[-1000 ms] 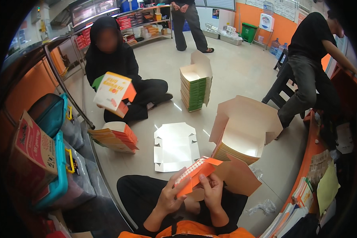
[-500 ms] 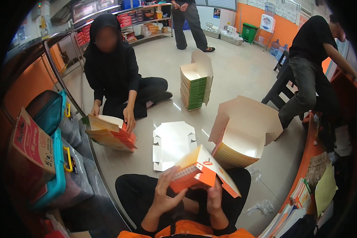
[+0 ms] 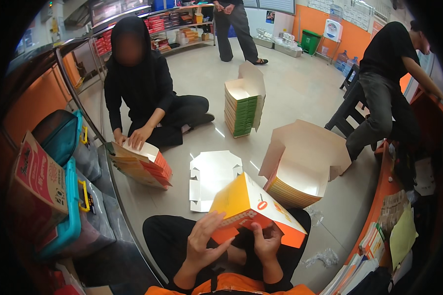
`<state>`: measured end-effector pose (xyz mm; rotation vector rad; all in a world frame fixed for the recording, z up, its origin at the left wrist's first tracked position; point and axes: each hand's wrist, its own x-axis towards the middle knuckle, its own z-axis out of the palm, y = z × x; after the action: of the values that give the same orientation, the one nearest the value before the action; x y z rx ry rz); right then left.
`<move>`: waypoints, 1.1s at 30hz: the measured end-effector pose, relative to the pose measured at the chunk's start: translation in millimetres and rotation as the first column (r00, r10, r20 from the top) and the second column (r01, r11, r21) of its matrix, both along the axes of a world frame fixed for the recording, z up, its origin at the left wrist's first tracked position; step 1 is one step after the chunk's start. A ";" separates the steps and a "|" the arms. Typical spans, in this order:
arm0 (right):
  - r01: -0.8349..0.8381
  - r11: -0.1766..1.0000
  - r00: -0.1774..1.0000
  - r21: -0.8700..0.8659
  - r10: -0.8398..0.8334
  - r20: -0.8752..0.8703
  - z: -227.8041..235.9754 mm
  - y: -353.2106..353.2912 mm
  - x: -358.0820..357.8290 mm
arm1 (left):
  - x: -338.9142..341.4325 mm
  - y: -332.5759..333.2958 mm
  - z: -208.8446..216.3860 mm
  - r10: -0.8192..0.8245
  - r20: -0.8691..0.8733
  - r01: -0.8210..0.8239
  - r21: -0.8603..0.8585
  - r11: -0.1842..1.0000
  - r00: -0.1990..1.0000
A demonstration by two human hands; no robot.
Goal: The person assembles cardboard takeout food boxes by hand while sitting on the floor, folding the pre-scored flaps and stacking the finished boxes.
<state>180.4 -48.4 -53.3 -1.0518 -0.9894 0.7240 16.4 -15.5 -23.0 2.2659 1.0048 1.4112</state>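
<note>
Carton (image 3: 237,195) part-folded, held up in both hands over the lap (image 3: 163,238), near edge of the floor (image 3: 290,93); yellow panel tilted left, white printed panel right. Looks like wall-and-flap folding. Probably best done by bracing the board from behind, squaring corners first, then running even thumb pressure along each crease; shoving one spot could buckle the panel.

Left hand (image 3: 202,242): fingers extended against the yellow panel's lower left, thumb spread away below; firmness of hold can't be told. Right hand (image 3: 267,243): thumb raised against the orange wall, other fingers curled behind it, apparently pinching; fingertips hidden. Both wrists come up from below.
</note>
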 end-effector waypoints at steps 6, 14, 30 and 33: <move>-0.240 0.971 0.891 0.008 0.223 -0.395 -16.0 4.1 -0.2 | 6.9 -3.2 1.7 0.020 0.019 -0.020 0.017 1.000 1.000; -0.403 0.901 0.703 0.161 0.418 -0.576 -2.2 7.0 -16.4 | 11.6 -0.6 0.7 -0.031 0.017 0.032 -0.028 0.999 0.999; 0.483 0.873 0.860 0.070 -0.487 0.150 40.0 -14.3 106.7 | 74.5 66.1 39.2 -0.065 0.592 0.324 -0.344 0.881 0.803; 0.306 0.951 0.949 0.044 -0.301 -0.091 27.8 -6.4 140.0 | 122.1 81.7 47.9 -0.094 0.635 0.561 -0.591 0.580 0.767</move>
<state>320.4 -54.8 -25.6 -1.0846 -0.7502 0.4789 138.5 66.2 25.0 1.2160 0.6935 1.0502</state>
